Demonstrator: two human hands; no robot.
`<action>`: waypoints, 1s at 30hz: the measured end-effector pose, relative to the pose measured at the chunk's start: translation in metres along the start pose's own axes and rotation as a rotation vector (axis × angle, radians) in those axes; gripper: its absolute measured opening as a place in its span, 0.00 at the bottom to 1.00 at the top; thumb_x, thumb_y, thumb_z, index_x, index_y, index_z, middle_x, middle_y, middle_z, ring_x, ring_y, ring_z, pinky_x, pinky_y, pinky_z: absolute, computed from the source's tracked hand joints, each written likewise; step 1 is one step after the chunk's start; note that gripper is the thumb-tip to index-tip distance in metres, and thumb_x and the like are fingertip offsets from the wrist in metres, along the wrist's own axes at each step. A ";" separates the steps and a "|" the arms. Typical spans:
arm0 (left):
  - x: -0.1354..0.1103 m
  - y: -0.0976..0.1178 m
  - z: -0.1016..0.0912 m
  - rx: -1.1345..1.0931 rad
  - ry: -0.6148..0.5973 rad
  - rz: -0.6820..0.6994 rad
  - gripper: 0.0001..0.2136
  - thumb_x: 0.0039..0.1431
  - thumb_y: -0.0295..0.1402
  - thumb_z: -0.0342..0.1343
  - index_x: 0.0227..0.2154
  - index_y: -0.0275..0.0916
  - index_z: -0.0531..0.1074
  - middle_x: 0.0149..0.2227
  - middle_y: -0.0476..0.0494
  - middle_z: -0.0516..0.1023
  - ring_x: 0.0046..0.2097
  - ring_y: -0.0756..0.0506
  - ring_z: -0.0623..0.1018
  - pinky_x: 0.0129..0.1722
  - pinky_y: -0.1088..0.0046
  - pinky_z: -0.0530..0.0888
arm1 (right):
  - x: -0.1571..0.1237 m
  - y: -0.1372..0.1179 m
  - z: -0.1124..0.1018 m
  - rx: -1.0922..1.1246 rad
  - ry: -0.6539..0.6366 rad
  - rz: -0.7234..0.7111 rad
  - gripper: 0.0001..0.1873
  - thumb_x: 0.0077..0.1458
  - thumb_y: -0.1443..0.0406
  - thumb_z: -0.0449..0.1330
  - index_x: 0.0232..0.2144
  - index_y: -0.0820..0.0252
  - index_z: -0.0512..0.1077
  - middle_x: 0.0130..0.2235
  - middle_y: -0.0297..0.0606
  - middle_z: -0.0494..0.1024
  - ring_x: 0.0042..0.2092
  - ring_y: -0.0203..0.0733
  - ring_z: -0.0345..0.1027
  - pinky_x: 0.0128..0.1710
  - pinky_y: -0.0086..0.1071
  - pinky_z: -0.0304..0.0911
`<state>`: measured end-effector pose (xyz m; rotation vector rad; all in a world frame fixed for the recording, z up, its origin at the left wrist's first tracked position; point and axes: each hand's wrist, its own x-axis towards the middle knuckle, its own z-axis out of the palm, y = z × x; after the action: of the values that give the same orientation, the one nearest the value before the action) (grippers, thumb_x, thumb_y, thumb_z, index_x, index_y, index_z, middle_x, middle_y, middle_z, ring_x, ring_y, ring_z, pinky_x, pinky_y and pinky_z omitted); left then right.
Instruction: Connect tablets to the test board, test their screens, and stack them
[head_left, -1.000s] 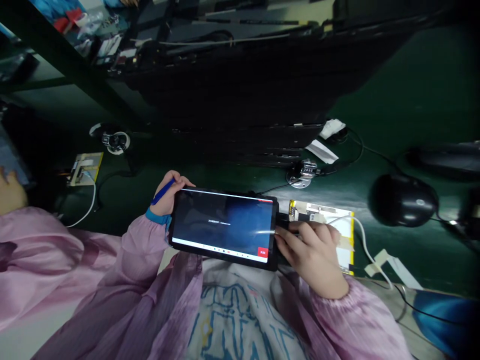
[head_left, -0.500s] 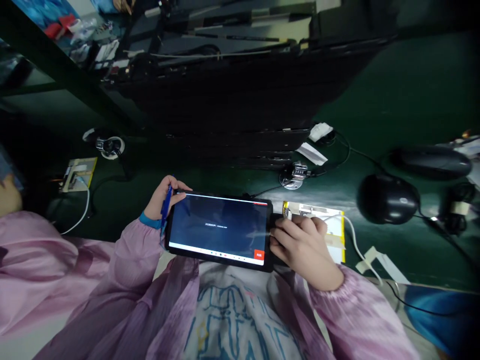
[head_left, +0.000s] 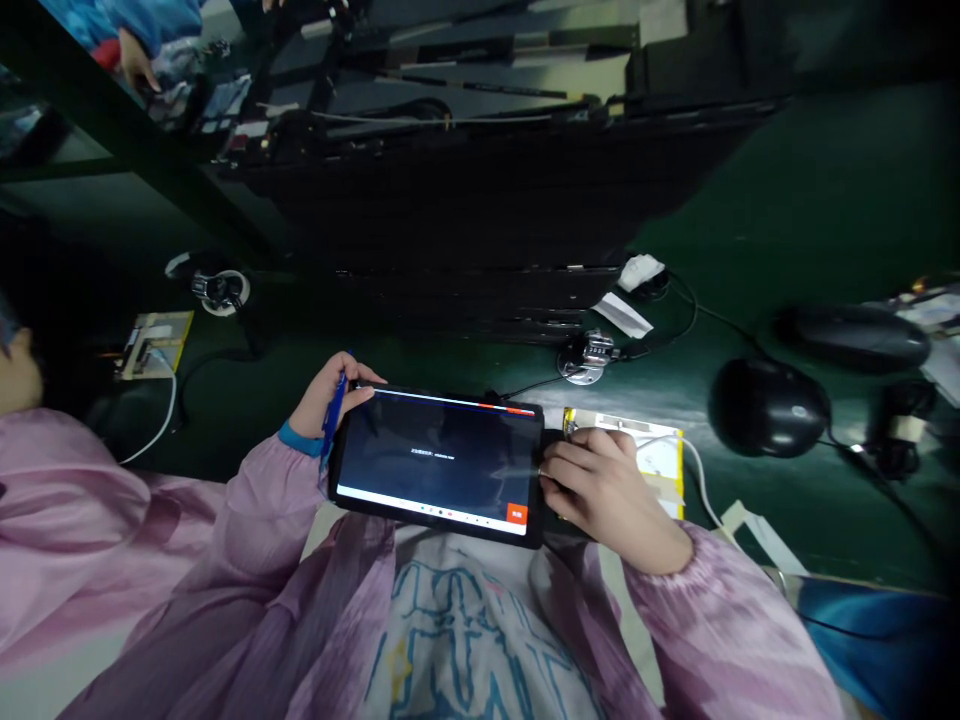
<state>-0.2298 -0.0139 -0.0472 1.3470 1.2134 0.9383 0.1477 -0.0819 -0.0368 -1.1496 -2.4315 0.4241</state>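
Observation:
A tablet (head_left: pixel 437 460) with a dark screen, one short line of text and a red button at its lower right is held close to my body. My left hand (head_left: pixel 328 395) grips its upper left corner, thumb on the front edge. A blue pen (head_left: pixel 332 418) is also tucked in that hand. At the right edge of the tablet my right hand (head_left: pixel 600 490) is closed, fingers bent against the side; whether it pinches anything there is hidden. Just behind the right hand lies a flat battery pack with yellow edges (head_left: pixel 664 462) and a white cable.
Black computer mouse (head_left: pixel 769 408) and another dark rounded device (head_left: pixel 855 337) lie at the right. A metal combination lock (head_left: pixel 596 350) sits beyond the tablet. Another battery pack (head_left: pixel 157 345) is at the left, near a co-worker's pink sleeve (head_left: pixel 67 500). Dark stacked panels (head_left: pixel 465 210) stand ahead.
On the tablet screen, the red mark at the top edge has grown longer. Both hands keep nearly the same place. A person's hand and blue sleeve have appeared at the far upper left.

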 end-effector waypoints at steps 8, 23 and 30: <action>0.000 0.001 0.000 0.008 -0.001 0.001 0.17 0.53 0.32 0.64 0.31 0.40 0.56 0.37 0.45 0.80 0.37 0.48 0.78 0.37 0.71 0.71 | -0.005 -0.005 0.001 -0.016 0.029 0.039 0.10 0.63 0.65 0.54 0.30 0.59 0.71 0.31 0.36 0.77 0.35 0.42 0.58 0.37 0.37 0.46; 0.001 0.008 0.004 0.066 0.014 0.011 0.19 0.51 0.34 0.65 0.29 0.40 0.56 0.36 0.45 0.80 0.36 0.48 0.78 0.37 0.71 0.71 | -0.008 0.001 0.004 -0.072 0.098 -0.007 0.10 0.62 0.65 0.55 0.31 0.60 0.74 0.32 0.36 0.79 0.37 0.41 0.60 0.38 0.37 0.48; 0.002 0.010 0.006 0.071 0.017 0.003 0.19 0.50 0.35 0.65 0.29 0.40 0.56 0.35 0.45 0.80 0.35 0.48 0.77 0.36 0.71 0.71 | -0.006 0.003 0.000 -0.015 0.050 0.033 0.09 0.62 0.65 0.55 0.33 0.57 0.75 0.32 0.35 0.79 0.39 0.42 0.62 0.39 0.38 0.49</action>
<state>-0.2223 -0.0127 -0.0379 1.4004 1.2680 0.9176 0.1535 -0.0848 -0.0394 -1.1945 -2.3793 0.3826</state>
